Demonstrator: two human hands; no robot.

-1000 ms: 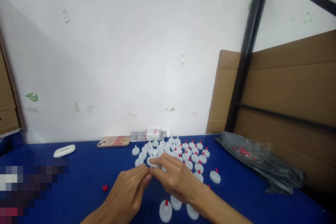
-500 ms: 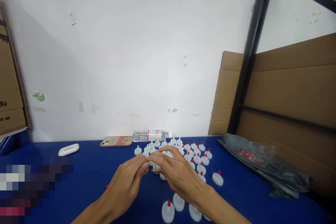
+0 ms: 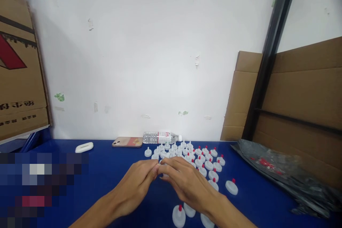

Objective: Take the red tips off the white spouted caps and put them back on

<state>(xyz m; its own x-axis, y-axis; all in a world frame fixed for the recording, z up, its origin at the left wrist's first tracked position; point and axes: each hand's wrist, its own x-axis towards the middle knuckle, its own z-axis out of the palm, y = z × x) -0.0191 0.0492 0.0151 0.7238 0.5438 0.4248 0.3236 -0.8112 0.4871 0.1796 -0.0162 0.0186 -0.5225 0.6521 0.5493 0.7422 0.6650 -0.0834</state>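
My left hand (image 3: 137, 181) and my right hand (image 3: 187, 180) meet at the fingertips above the blue table. The left fingers are bent and pressed together, thumb against forefinger. My right fingers curl over and touch the left ones. Whatever is pinched between them is hidden behind the fingers. Just beyond stand several white nozzle caps (image 3: 148, 152) with bare spouts. To the right are several white caps with red tips (image 3: 213, 175). One red-tipped cap (image 3: 179, 216) lies nearer me, beside others partly covered by my right forearm.
A clear bottle (image 3: 152, 138) lies along the wall beside a phone (image 3: 127, 142). Further left rests a white case (image 3: 84, 147). A grey plastic bag (image 3: 288, 185) with small red pieces (image 3: 267, 164) lies right, near cardboard (image 3: 307, 89) and a dark metal post (image 3: 272, 57).
The camera view has turned slightly left, so the table items appear further right. My hands stay joined at the fingertips, with the right fingers lying a little lower and closer together.
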